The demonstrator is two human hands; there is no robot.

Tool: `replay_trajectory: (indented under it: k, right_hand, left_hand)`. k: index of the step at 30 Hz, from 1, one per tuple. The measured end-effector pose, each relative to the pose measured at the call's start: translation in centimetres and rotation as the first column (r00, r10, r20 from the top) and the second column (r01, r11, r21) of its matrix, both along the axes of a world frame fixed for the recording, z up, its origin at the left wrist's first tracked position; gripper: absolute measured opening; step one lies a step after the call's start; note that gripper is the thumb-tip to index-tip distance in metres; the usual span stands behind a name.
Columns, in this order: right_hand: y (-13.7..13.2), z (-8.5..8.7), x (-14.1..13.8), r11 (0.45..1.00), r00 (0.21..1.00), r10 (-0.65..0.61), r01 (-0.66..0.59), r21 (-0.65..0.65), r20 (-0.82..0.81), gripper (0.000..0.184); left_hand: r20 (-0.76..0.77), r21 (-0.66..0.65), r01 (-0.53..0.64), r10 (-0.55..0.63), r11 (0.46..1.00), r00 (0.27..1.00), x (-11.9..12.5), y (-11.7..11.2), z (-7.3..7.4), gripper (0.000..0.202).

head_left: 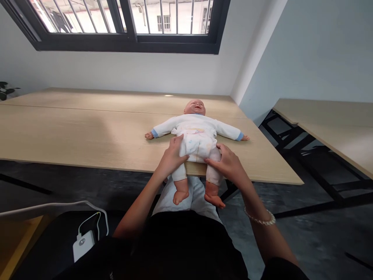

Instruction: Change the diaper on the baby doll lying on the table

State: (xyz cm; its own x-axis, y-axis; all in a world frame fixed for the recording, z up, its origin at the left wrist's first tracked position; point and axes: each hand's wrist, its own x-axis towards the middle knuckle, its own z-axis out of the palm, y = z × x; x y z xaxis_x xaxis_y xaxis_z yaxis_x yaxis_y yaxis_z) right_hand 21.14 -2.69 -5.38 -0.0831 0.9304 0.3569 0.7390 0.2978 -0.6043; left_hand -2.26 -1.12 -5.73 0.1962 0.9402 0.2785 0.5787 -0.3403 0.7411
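Note:
A baby doll in a white top with blue cuffs lies on its back at the near edge of a light wooden table, arms spread, bare legs hanging over the edge. It wears a white diaper. My left hand presses against the doll's hip on the left side of the diaper, fingers curled around it. My right hand grips the other hip and thigh. A bead bracelet is on my right wrist.
A white power bank with a cable lies on a dark seat at lower left. A second wooden table stands to the right, across a gap of dark floor. A barred window is on the wall behind.

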Motion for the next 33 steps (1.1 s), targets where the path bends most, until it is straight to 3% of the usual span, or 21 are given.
replay_trajectory:
  k: [8, 13, 16, 19, 22, 24, 27, 29, 33]
  right_hand:
    - [-0.3, -1.0, 0.0, 1.000, 0.997, 0.007, -0.009, -0.021, -0.075, 0.071]
    - [-0.5, -1.4, -0.9, 1.000, 0.993, 0.001, -0.004, -0.018, -0.116, 0.074]
    - [-0.1, -1.6, -0.8, 0.998, 0.968, 0.012, -0.029, -0.064, -0.249, 0.078]
    - [1.1, -1.4, 0.1, 0.988, 0.845, -0.052, -0.035, -0.152, -0.533, 0.070]
    - [3.1, -0.7, 1.6, 0.978, 0.620, -0.153, -0.019, -0.210, -0.770, 0.047]
    - [4.7, 0.0, 2.3, 0.954, 0.489, -0.223, -0.068, -0.292, -0.843, 0.029]
    - [7.1, 1.0, 2.4, 0.862, 0.351, -0.363, -0.226, -0.454, -0.863, 0.013]
    - [8.5, 1.6, 1.6, 0.816, 0.301, -0.412, -0.297, -0.496, -0.860, 0.016]
    - [10.5, 2.2, -0.8, 0.767, 0.338, -0.318, -0.458, -0.450, -0.886, 0.028]
  left_hand:
    - [0.063, 0.022, 0.036, -0.038, 0.999, 0.997, -1.1, 1.0, -1.0, 0.082]
    - [0.077, -0.028, -0.003, 0.005, 1.000, 0.997, -0.9, 0.5, -0.6, 0.085]
    - [0.188, -0.065, -0.047, 0.059, 0.997, 0.980, -0.4, 0.0, -0.1, 0.087]
    - [0.464, -0.208, -0.051, 0.145, 0.977, 0.874, -0.5, 0.4, 0.5, 0.071]
    - [0.714, -0.386, 0.035, 0.274, 0.922, 0.645, -1.5, 2.2, 1.2, 0.040]
    - [0.760, -0.468, 0.056, 0.370, 0.882, 0.534, -2.1, 4.0, 1.5, 0.026]
    - [0.757, -0.531, 0.071, 0.434, 0.844, 0.489, -1.7, 6.6, 1.4, 0.018]
    - [0.766, -0.539, 0.113, 0.431, 0.835, 0.477, -0.9, 8.1, 1.0, 0.017]
    - [0.752, -0.473, 0.270, 0.224, 0.839, 0.621, 0.4, 11.1, 0.7, 0.045]
